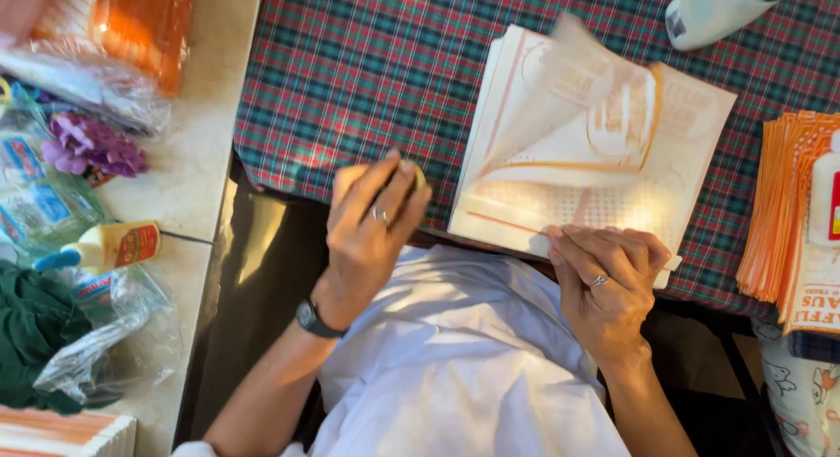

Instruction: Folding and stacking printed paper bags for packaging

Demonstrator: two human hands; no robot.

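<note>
The stack of printed paper sheets point(584, 151) is lying on the plaid tablecloth point(367, 63), straight ahead of the right hand point(610, 277) and off to the right of the left hand point(374, 225); its long axis is running away from the person, tilting slightly rightward, with the near short edge resting at the table's front edge; the top sheet point(577, 107) is lifting and curling in mid-air, blurred. The right hand is the nearer one, touching the stack; its fingers are lying close together and bent down over the near right corner, pressing on it rather than gripping around anything. The left hand is hanging apart from the stack, just beside its near left corner; its fingers are curled around a small pale object point(350, 181), possibly a folded sheet or a small pad, though the hand is hiding too much of it to tell. A white bottle point(713, 10) is lying beyond the stack; an orange bundle of papers point(783, 212) is sitting at the right; a small yellow glue bottle point(114, 245) is resting on the counter point(197, 159) to the left.
</note>
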